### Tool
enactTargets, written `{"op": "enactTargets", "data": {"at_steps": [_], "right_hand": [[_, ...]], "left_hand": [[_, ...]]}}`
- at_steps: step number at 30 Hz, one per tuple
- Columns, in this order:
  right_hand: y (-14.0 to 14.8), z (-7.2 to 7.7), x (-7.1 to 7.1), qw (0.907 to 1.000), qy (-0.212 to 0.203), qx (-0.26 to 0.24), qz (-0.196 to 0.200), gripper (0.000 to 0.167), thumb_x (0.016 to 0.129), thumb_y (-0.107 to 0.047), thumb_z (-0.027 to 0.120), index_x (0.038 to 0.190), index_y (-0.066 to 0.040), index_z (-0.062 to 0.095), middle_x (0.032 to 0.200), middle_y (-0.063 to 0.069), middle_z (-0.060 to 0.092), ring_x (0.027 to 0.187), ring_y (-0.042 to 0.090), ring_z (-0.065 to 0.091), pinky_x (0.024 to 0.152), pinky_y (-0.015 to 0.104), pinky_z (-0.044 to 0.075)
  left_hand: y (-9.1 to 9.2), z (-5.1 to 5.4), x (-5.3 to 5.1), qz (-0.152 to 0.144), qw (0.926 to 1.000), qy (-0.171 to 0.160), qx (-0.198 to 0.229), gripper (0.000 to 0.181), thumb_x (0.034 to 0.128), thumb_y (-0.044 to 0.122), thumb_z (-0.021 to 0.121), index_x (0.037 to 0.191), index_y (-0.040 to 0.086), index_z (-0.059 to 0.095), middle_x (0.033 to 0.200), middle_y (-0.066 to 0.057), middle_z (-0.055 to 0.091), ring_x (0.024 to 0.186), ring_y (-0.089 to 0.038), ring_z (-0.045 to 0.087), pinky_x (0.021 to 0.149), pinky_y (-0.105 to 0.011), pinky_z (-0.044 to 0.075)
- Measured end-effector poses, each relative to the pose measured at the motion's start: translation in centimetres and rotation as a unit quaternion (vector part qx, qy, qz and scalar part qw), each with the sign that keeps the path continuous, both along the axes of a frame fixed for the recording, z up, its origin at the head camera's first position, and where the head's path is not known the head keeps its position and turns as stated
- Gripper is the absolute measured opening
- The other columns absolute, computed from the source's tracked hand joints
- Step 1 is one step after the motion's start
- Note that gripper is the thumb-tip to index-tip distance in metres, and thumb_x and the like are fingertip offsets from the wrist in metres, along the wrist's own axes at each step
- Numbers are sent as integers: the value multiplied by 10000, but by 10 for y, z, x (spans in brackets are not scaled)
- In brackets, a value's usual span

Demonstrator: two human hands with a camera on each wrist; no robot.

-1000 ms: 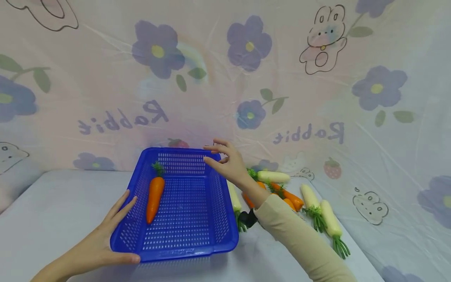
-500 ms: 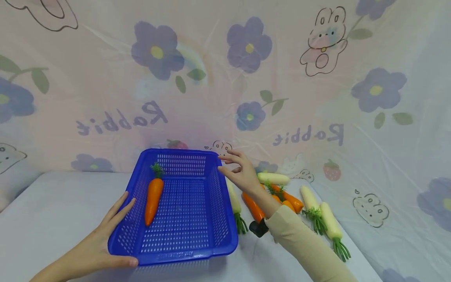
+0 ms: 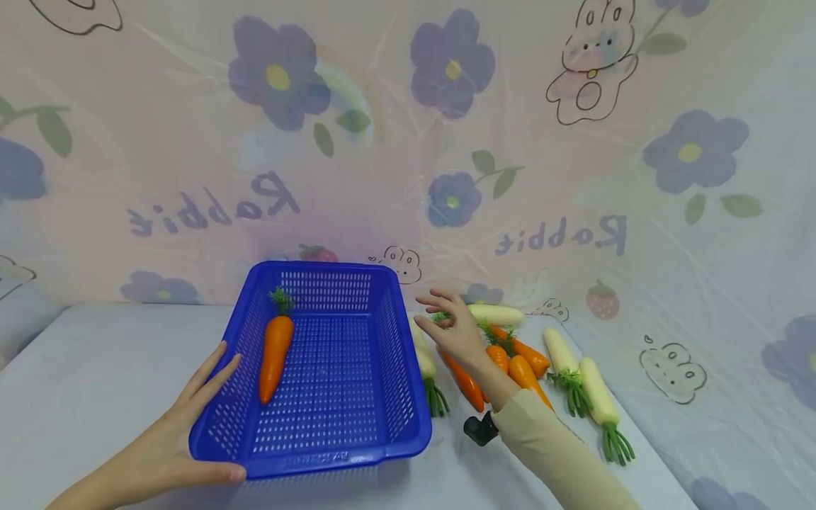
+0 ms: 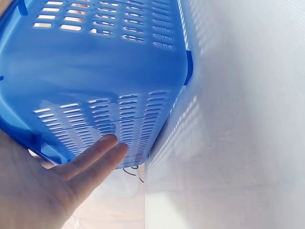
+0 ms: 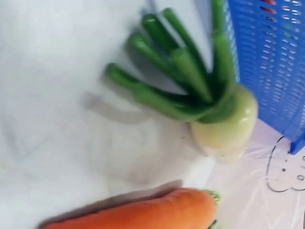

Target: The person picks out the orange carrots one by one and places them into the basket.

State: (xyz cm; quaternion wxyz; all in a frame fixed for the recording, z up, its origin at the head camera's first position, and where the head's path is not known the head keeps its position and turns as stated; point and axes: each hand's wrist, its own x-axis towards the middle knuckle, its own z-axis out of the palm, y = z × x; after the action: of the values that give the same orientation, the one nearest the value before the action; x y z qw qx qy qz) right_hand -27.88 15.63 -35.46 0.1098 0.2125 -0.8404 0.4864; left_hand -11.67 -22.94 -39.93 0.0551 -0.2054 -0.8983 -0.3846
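Observation:
A blue plastic basket (image 3: 319, 453) has one orange toy carrot (image 3: 277, 354) lying along its left side. My left hand (image 3: 167, 439) spans its near-left corner, the thumb by the front rim and straight fingers (image 4: 97, 160) against the outer side wall. Right of the basket, my right hand (image 3: 454, 333) is raised with loosely bent fingers and holds nothing. Near it lie a white radish (image 3: 423, 354) with green stalks, close against the basket, and a carrot (image 3: 464, 379). The right wrist view shows that radish (image 5: 228, 121) and a carrot (image 5: 157, 212); no fingers show there.
Further right are several more carrots (image 3: 525, 350), partly hidden by the right arm. Two white radishes (image 3: 561, 354) lie near the table's right edge, and another radish (image 3: 496, 314) at the back. A patterned cloth (image 3: 376, 127) hangs behind the white table (image 3: 127, 368).
My right hand has moved right and down, from over the basket's far-right rim to beside the vegetables. The left hand stays at the basket. The head view has shifted slightly.

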Motion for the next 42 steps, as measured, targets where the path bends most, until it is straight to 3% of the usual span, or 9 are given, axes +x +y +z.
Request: {"op": "enactTargets", "data": {"at_steps": [3, 10, 17, 29, 34, 37, 42], "right_hand": [[6, -5, 1, 9999, 64, 53, -106, 346, 889, -220, 685, 1210, -95, 665, 1408, 98, 457, 1131, 306, 565, 831, 385, 514], [17, -19, 4, 9996, -33, 28, -286, 333, 885, -212, 687, 1195, -92, 676, 1393, 120, 473, 1123, 349, 564, 883, 501, 516], [27, -29, 7, 9972, -91, 503, -546, 353, 869, -243, 704, 1202, -128, 679, 1387, 153, 480, 1208, 310, 510, 955, 502, 475], [40, -40, 9, 9918, -409, 985, -709, 423, 859, -288, 706, 1230, -92, 656, 1437, 200, 432, 1328, 383, 379, 1069, 600, 325], [46, -44, 9, 9898, -430, 1135, -749, 425, 861, -251, 705, 1254, -103, 642, 1454, 217, 406, 1345, 406, 348, 1086, 640, 263], [48, -46, 10, 9878, -533, 1230, -788, 428, 859, -209, 708, 1267, -105, 633, 1455, 241, 394, 1347, 433, 343, 1080, 656, 260], [46, -49, 6, 9840, -925, 1343, -723, 479, 864, -282, 706, 1307, -131, 603, 1495, 249, 335, 1373, 456, 305, 1076, 653, 281]], "left_hand": [[0, 0, 0, 46, 10000, -41, -10, 1138, 723, 307, 801, 1556, 260, 26, 1608, 15, -169, 1328, -619, 144, 720, -842, 270], [0, -1, -1, 93, 9997, -205, -19, 1161, 707, 285, 802, 1553, 280, 7, 1604, 16, -183, 1316, -631, 149, 706, -843, 267], [0, 3, 1, 82, 9997, -247, 5, 1160, 713, 298, 801, 1552, 284, -1, 1600, 41, -195, 1320, -633, 143, 707, -843, 269], [-3, -1, -2, 71, 9997, -213, -69, 1128, 738, 306, 784, 1554, 273, 5, 1607, -1, -174, 1314, -627, 159, 707, -835, 284], [0, 1, -2, 36, 9997, -220, -39, 1128, 739, 308, 788, 1553, 279, 8, 1607, 12, -173, 1323, -624, 147, 710, -840, 269], [3, 3, -1, -29, 9995, -303, 59, 1140, 732, 296, 798, 1553, 283, 7, 1604, 30, -187, 1330, -627, 130, 719, -845, 259], [1, 2, -1, -34, 9994, -305, 128, 1147, 728, 281, 803, 1553, 282, 7, 1598, 50, -203, 1329, -638, 111, 708, -846, 258]]}}
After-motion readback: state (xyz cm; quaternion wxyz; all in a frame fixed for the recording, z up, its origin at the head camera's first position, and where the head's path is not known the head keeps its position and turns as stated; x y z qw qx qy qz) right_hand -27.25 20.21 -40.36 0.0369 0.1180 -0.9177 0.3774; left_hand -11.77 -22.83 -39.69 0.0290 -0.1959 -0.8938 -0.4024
